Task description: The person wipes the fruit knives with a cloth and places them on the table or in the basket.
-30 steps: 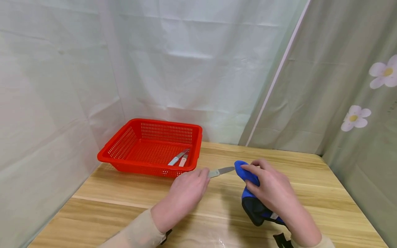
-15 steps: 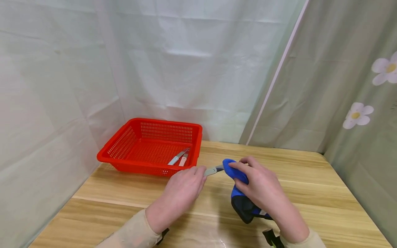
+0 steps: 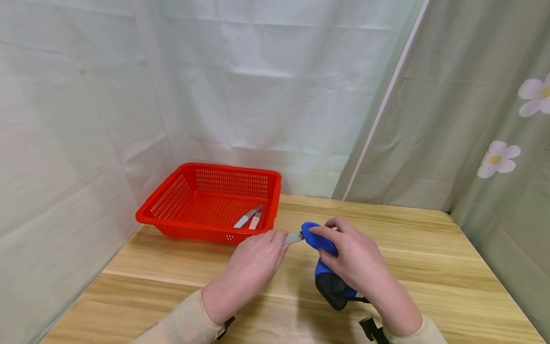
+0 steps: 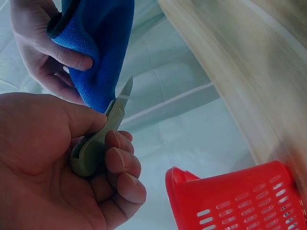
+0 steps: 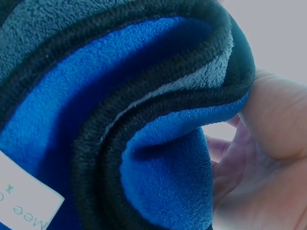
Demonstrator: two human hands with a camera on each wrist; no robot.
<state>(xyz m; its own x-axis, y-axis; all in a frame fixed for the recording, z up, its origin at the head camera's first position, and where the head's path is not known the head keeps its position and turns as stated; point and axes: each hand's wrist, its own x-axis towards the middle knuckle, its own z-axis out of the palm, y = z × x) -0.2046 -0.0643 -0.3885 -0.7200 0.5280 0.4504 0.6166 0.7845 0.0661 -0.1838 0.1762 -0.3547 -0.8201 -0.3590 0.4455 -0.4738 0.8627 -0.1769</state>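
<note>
A folding knife with a pale grey-green handle is gripped in my left hand, its blade unfolded and pointing away from the palm. My right hand pinches a blue cloth with dark edging, whose folded part lies against the blade. In the head view the cloth covers nearly all of the blade. The loose end of the cloth hangs below the right hand, and a white label shows on it in the right wrist view.
On the wooden table, a red plastic basket stands at the back left. Inside it lie two more open folding knives, one with a light blue handle and one with a pink handle. Pale curtains surround the table.
My right hand has moved left with the cloth, from the knife's tip along the blade up to near the handle. The left hand has shifted only slightly.
</note>
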